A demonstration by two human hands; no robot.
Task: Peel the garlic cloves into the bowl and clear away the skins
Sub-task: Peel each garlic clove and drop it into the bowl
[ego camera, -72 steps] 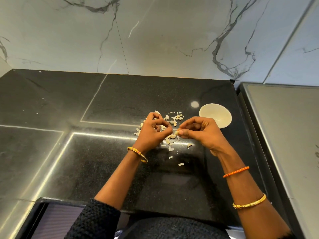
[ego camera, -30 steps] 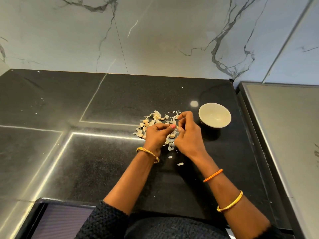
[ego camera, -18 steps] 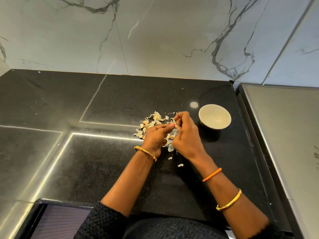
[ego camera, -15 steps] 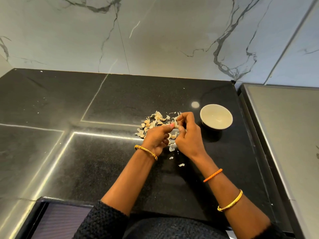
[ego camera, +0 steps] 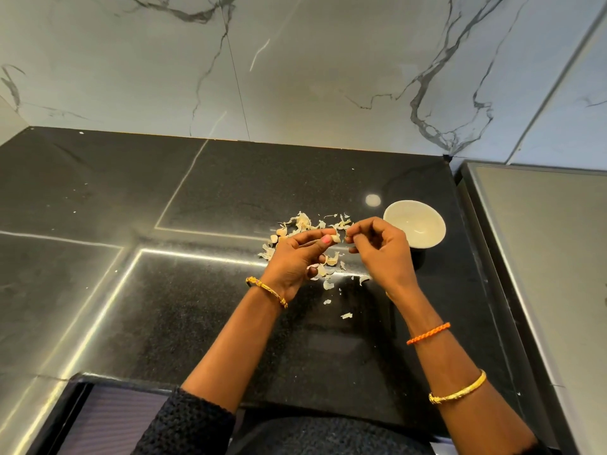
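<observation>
Nearest to the camera are two forearms above the black worktop (ego camera: 164, 323). The right forearm carries a gold bangle (ego camera: 458, 387) and an orange thread band (ego camera: 428, 333); the left wrist carries a gold bracelet (ego camera: 266, 291).

Further on, the two hands are raised over the worktop, close to each other but apart. The left hand (ego camera: 295, 257) has its grip closed in a pinch: thumb and fingers hold a small pale garlic clove (ego camera: 335, 237) at the fingertips. The right hand (ego camera: 381, 251) has its fingers curled, and its thumb and forefinger pinch something very small and pale; I cannot tell what it is.

Under and behind the hands, loose garlic skins (ego camera: 305, 223) lie scattered on the worktop, with some unpeeled cloves (ego camera: 281, 232) at the left of the heap. Just beside the right hand, further to the right, stands a white bowl (ego camera: 414, 223). Behind all is a marble wall (ego camera: 295, 60).
</observation>
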